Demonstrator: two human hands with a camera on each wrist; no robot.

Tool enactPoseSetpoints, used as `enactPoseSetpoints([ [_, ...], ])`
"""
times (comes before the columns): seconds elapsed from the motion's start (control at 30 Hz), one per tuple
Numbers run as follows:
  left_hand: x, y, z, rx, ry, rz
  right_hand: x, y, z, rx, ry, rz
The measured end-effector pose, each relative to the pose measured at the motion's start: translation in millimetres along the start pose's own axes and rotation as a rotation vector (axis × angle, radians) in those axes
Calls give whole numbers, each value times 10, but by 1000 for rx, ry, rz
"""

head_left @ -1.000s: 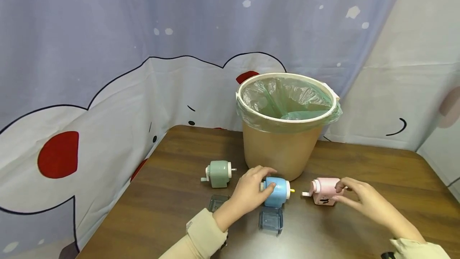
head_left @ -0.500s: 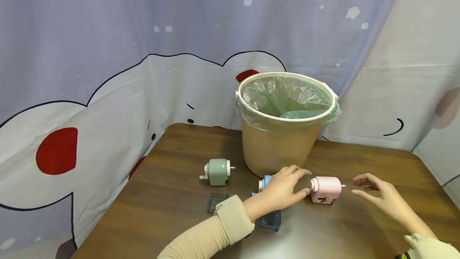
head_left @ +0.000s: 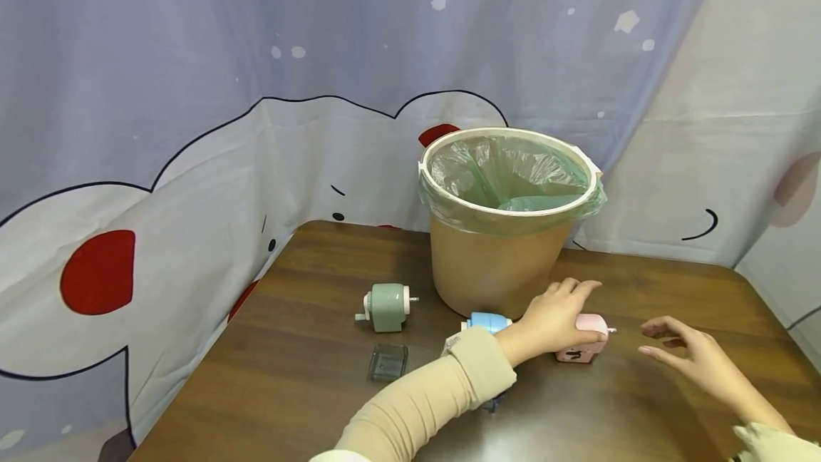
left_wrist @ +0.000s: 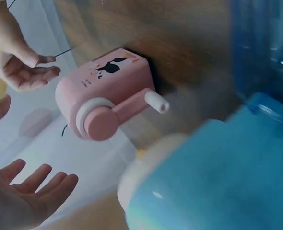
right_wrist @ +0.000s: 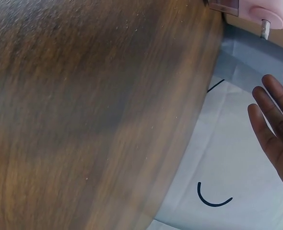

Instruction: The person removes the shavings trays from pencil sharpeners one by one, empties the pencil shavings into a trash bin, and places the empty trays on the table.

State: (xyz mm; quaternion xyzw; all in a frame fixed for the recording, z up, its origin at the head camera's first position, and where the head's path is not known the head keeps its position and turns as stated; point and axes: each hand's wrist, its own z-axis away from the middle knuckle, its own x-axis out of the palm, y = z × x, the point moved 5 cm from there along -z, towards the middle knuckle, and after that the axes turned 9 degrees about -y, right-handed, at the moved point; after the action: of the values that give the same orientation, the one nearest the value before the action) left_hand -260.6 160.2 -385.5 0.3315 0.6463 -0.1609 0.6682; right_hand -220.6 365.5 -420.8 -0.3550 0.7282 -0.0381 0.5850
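A pink crank pencil sharpener [head_left: 591, 349] with a dark print stands on the wooden table, and a short pencil-like tip [head_left: 611, 330] sticks out of its right end. My left hand [head_left: 556, 323] reaches across it with fingers spread, hiding its crank in the head view. The left wrist view shows the crank [left_wrist: 132, 106] and that hand's fingers [left_wrist: 48, 191] apart from the body. To the right of the sharpener, my right hand [head_left: 695, 362] hovers with relaxed fingers, holding nothing. A blue sharpener [head_left: 489, 322] stands left of the pink one, partly behind my left arm.
A tan bin [head_left: 494, 262] with a green liner stands behind the sharpeners. Farther left are a green sharpener [head_left: 388, 307] and a dark see-through drawer [head_left: 388, 362]. Another drawer [head_left: 492, 403] shows below my left sleeve. A printed curtain [head_left: 359, 27] hangs behind the table.
My left hand has moved right, from the blue sharpener to the pink one. My right hand has drawn back rightward from the pink sharpener, uncovering its right end.
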Motion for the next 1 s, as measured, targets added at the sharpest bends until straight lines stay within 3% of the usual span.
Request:
enactPoseSetpoints([
  [0.13,103,73,-151,-16,-69,-33,-4,-22,-6,-5,3,12],
  [0.47,459,173,-387,-213,-254,-123,-37,-58,29,-3,4,34],
  [0.63,580,214,-401,-299,-243,-219,-38,-90,45,-12,8,58],
  [1.0,579,229,-330,-250,-176,-289,7,-176,24,-35,21,93],
])
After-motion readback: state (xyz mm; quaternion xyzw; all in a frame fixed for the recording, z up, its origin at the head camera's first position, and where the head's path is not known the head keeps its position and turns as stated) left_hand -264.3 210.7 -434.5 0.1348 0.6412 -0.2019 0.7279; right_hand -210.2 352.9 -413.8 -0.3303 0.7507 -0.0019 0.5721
